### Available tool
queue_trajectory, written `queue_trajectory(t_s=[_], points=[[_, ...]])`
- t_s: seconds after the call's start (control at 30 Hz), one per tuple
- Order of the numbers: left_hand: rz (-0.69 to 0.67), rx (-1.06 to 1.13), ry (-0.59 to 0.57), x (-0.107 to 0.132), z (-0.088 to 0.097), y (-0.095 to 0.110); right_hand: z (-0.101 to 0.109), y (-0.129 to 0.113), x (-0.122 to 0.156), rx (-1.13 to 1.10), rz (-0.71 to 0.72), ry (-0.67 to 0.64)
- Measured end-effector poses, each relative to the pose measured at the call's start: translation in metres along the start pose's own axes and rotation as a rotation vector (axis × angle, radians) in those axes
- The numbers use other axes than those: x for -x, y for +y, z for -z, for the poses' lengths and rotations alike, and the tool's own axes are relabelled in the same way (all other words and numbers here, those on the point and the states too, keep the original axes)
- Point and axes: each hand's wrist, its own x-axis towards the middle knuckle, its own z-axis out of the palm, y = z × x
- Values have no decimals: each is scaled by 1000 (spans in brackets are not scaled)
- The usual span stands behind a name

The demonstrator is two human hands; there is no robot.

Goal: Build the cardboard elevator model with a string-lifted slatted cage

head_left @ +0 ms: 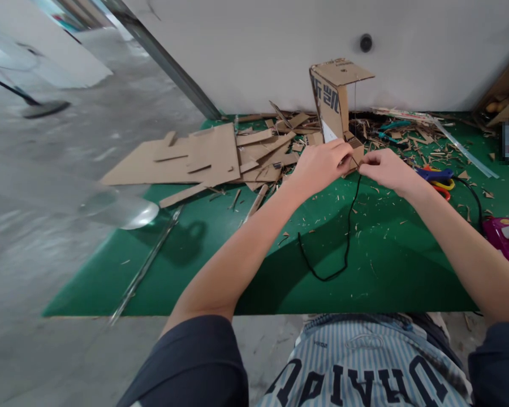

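Observation:
My left hand [322,164] and my right hand [385,168] meet over the green mat [220,265], fingers pinched together. Between them runs a black cord [346,237], which hangs from my right hand's pinch and loops down across the mat. My left hand's fingers close on a small cardboard piece [356,150] at the foot of an upright cardboard structure [334,99] with printed lettering and a flat top. A thin thread hangs from that top piece.
Flat cardboard sheets [182,161] and many scraps litter the mat's back left. Scissors with orange and blue handles [439,178] lie right of my hands. A pink tool [504,237] sits at the right edge. A metal ruler [146,265] overhangs the mat's left side.

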Motion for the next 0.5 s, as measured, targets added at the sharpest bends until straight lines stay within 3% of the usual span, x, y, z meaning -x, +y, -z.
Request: queue_trajectory(t_s=[0.5], points=[[45,-146,-40,1,8,1,1,-7,62,127,-36,-11]])
